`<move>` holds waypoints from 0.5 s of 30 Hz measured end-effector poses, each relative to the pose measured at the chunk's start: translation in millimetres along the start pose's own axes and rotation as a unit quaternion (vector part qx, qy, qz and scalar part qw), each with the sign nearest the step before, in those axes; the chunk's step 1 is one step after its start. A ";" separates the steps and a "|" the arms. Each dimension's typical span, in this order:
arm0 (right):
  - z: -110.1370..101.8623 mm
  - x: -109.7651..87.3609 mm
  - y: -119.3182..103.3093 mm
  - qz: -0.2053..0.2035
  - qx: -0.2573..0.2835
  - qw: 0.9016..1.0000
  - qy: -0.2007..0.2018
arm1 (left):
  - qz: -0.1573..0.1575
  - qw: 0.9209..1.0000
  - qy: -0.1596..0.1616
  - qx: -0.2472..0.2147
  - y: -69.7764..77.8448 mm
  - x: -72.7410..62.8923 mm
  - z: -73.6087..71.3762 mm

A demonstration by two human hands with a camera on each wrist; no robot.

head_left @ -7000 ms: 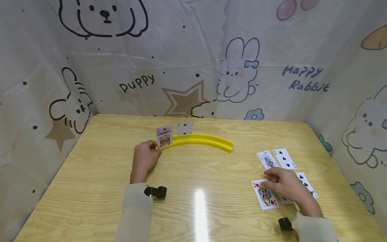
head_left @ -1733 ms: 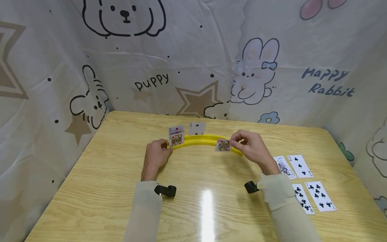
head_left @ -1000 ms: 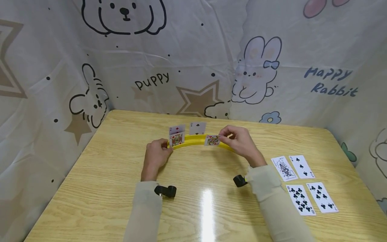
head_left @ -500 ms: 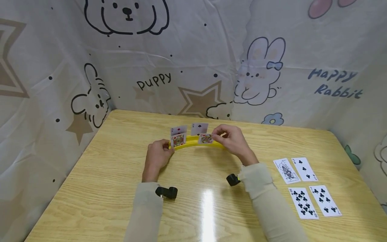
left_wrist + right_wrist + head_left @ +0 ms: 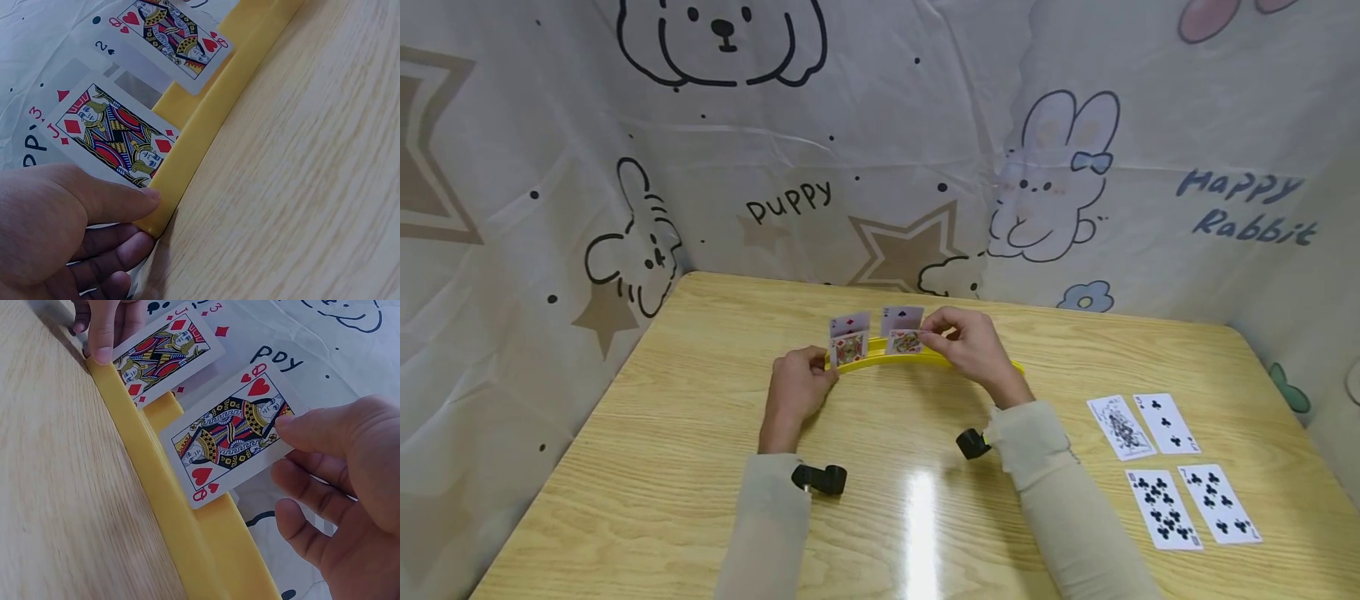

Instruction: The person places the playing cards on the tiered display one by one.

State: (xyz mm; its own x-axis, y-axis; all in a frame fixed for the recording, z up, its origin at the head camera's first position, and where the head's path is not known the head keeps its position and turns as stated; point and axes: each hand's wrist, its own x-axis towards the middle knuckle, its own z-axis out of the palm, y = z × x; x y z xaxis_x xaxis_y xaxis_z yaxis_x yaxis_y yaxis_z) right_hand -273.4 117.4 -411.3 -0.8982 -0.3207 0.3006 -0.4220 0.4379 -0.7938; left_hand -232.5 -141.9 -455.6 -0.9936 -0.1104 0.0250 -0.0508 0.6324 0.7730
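Note:
A curved yellow card holder stands on the table. My left hand grips its left end, thumb in front and fingers beneath. Close by, a jack of diamonds stands in the front groove, with a three of diamonds behind it. My right hand pinches a queen of hearts by its right edge, between thumb and fingers. The queen's lower edge is right at the front groove, leaning back. A two of spades rises behind it, partly hidden.
Face up at the right of the table lie a card with a black-and-white figure, a three of clubs, a ten of clubs and a seven of clubs. A printed curtain hangs behind.
The right hand has lifted the queen of hearts from the table and brought it left along the holder, beside the jack. The left hand keeps its grip on the holder's end.

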 end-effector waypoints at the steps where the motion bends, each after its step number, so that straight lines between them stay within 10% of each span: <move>1: 0.6 0.1 -0.1 0.002 0.002 1.000 0.000 | 0.000 1.000 0.000 -0.002 0.2 -0.3 0.2; 15: 4.3 3.5 0.9 0.022 -0.008 1.000 -0.016 | 0.005 1.000 0.004 -0.001 -1.3 1.4 0.6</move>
State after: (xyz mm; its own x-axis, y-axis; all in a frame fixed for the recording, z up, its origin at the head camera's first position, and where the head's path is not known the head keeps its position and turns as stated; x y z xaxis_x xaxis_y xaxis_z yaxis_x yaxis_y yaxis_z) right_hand -276.4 113.1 -413.2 -0.9115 -0.3279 0.2482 -0.3844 0.4652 -0.7974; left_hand -233.9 -142.4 -457.0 -0.9931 -0.1104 0.0386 -0.0403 0.6325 0.7735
